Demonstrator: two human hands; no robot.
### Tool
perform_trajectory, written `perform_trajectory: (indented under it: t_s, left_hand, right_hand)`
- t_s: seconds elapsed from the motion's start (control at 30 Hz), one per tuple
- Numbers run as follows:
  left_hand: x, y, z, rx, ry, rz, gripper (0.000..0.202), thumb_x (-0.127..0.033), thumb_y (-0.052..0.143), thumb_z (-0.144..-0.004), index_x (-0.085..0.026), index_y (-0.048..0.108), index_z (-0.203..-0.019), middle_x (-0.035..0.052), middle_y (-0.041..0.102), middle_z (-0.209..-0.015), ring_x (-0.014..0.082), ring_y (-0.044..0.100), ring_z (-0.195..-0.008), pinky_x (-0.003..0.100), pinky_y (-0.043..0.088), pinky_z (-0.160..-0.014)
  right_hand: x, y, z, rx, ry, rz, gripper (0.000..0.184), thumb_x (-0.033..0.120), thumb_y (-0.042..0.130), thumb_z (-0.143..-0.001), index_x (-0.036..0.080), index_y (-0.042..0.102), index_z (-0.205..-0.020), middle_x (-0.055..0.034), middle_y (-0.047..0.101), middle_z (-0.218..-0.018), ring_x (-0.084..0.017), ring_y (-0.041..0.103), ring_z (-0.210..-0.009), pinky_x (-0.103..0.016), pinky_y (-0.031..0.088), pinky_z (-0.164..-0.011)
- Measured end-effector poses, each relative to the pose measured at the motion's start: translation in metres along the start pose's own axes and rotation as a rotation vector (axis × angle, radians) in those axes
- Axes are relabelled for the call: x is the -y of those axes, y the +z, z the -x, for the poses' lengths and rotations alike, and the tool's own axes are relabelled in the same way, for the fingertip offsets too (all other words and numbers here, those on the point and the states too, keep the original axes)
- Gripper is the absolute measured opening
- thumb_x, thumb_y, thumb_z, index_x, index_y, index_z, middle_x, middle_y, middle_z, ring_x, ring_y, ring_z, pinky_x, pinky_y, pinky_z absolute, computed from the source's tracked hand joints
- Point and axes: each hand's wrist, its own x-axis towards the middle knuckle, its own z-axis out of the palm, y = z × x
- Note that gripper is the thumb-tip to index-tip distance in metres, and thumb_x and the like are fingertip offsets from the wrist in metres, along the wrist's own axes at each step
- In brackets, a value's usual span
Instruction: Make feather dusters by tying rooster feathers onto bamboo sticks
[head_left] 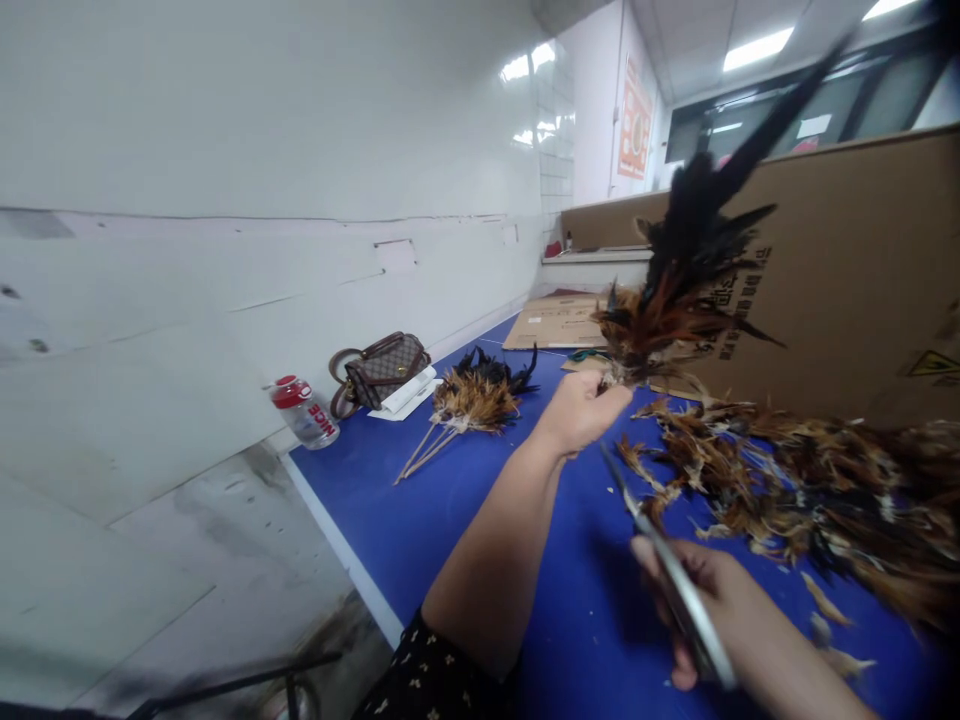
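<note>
My left hand is closed around the base of a bunch of feathers, raised above the blue table. Long black plumes point up and to the right, with shorter brown ones near my fist. Any stick inside my grip is hidden. Lower and closer to me, my right hand grips a pair of scissors, their blade tips aimed up toward my left wrist without touching it. Motion blurs the scissors' handles. Loose brown and black feathers lie in a wide heap to the right.
Feather bundles on thin sticks rest left of my left arm. Beyond them are a brown patterned handbag, white papers and a red-lidded bottle by the wall. A large cardboard box stands behind the heap; flat cardboard lies farther back.
</note>
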Motion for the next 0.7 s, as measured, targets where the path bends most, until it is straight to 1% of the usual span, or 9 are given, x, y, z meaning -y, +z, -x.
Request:
perform_trajectory:
  t_s: [0.07, 0.13, 0.23, 0.33, 0.4, 0.47, 0.53, 0.6, 0.7]
  left_hand:
    - [-0.001, 0.0, 0.0, 0.031, -0.053, 0.079, 0.028, -0.036, 0.066, -0.088, -0.019, 0.047, -0.076, -0.0074, 0.038, -0.061, 0.0043, 0.029, -0.05, 0.019, 0.021, -0.05]
    - [-0.002, 0.004, 0.0, 0.109, -0.115, 0.154, 0.034, -0.039, 0.072, -0.086, -0.02, 0.046, -0.079, -0.0087, 0.036, -0.061, 0.0034, 0.028, -0.047, 0.019, 0.019, -0.048]
    - [-0.004, 0.015, 0.003, 0.225, -0.171, 0.265, 0.042, -0.041, 0.081, -0.082, -0.021, 0.044, -0.081, -0.011, 0.031, -0.06, 0.0022, 0.024, -0.045, 0.018, 0.017, -0.046]
    - [-0.007, 0.029, 0.007, 0.336, -0.195, 0.377, 0.046, -0.04, 0.085, -0.079, -0.021, 0.044, -0.083, -0.0121, 0.03, -0.06, 0.0016, 0.022, -0.045, 0.017, 0.015, -0.045]
    - [-0.008, 0.038, 0.01, 0.403, -0.209, 0.429, 0.046, -0.038, 0.087, -0.078, -0.021, 0.044, -0.083, -0.012, 0.031, -0.06, 0.0015, 0.022, -0.045, 0.017, 0.014, -0.045]
    - [-0.008, 0.046, 0.013, 0.452, -0.231, 0.45, 0.042, -0.037, 0.084, -0.08, -0.02, 0.046, -0.083, -0.0115, 0.03, -0.06, 0.0012, 0.023, -0.045, 0.017, 0.015, -0.045]
    - [-0.007, 0.053, 0.015, 0.5, -0.261, 0.454, 0.032, -0.036, 0.076, -0.088, -0.018, 0.049, -0.085, -0.0103, 0.032, -0.063, 0.0011, 0.023, -0.045, 0.017, 0.015, -0.046]
    - [-0.005, 0.062, 0.018, 0.561, -0.297, 0.462, 0.022, -0.033, 0.065, -0.093, -0.015, 0.054, -0.089, -0.0084, 0.035, -0.066, 0.0011, 0.025, -0.045, 0.016, 0.016, -0.046]
    - [-0.002, 0.075, 0.024, 0.656, -0.336, 0.485, 0.019, -0.031, 0.057, -0.096, -0.012, 0.058, -0.094, -0.0066, 0.037, -0.069, 0.0017, 0.027, -0.046, 0.016, 0.018, -0.046]
  right_hand:
    - [-0.016, -0.002, -0.008, -0.046, -0.153, 0.453, 0.045, 0.063, 0.067, -0.086, 0.018, 0.065, -0.08, -0.0084, 0.067, -0.069, -0.022, 0.063, -0.059, -0.03, 0.045, -0.055]
    - [-0.028, 0.0, -0.01, -0.065, -0.224, 0.749, 0.028, 0.046, 0.064, -0.089, 0.019, 0.07, -0.081, -0.0109, 0.073, -0.077, -0.024, 0.068, -0.067, -0.03, 0.041, -0.06]
    - [-0.032, 0.007, -0.005, -0.053, -0.217, 0.908, 0.019, 0.036, 0.063, -0.089, 0.021, 0.075, -0.087, -0.0105, 0.077, -0.084, -0.027, 0.073, -0.077, -0.032, 0.041, -0.065]
    - [-0.023, 0.004, 0.0, -0.066, -0.247, 0.953, 0.017, 0.033, 0.063, -0.089, 0.022, 0.074, -0.083, -0.0094, 0.077, -0.085, -0.029, 0.074, -0.081, -0.033, 0.044, -0.068]
    - [-0.014, -0.009, 0.0, -0.129, -0.346, 0.856, 0.027, 0.037, 0.057, -0.096, 0.023, 0.076, -0.084, -0.0094, 0.077, -0.086, -0.027, 0.074, -0.08, -0.034, 0.048, -0.071]
    - [-0.005, -0.03, 0.0, -0.308, -0.47, 0.607, 0.037, 0.047, 0.051, -0.101, 0.022, 0.078, -0.096, -0.0104, 0.077, -0.09, -0.025, 0.074, -0.078, -0.033, 0.053, -0.072]
    - [0.003, -0.054, 0.002, -0.526, -0.515, 0.284, 0.046, 0.059, 0.059, -0.097, 0.019, 0.076, -0.112, -0.0104, 0.075, -0.086, -0.023, 0.071, -0.07, -0.03, 0.055, -0.064]
    - [0.009, -0.076, 0.005, -0.636, -0.492, 0.017, 0.055, 0.064, 0.07, -0.091, 0.017, 0.072, -0.12, -0.0057, 0.069, -0.071, -0.019, 0.063, -0.057, -0.028, 0.051, -0.053]
    - [0.013, -0.097, 0.011, -0.589, -0.526, -0.225, 0.045, 0.062, 0.079, -0.088, 0.018, 0.07, -0.095, -0.002, 0.06, -0.067, -0.015, 0.056, -0.056, -0.026, 0.05, -0.049]
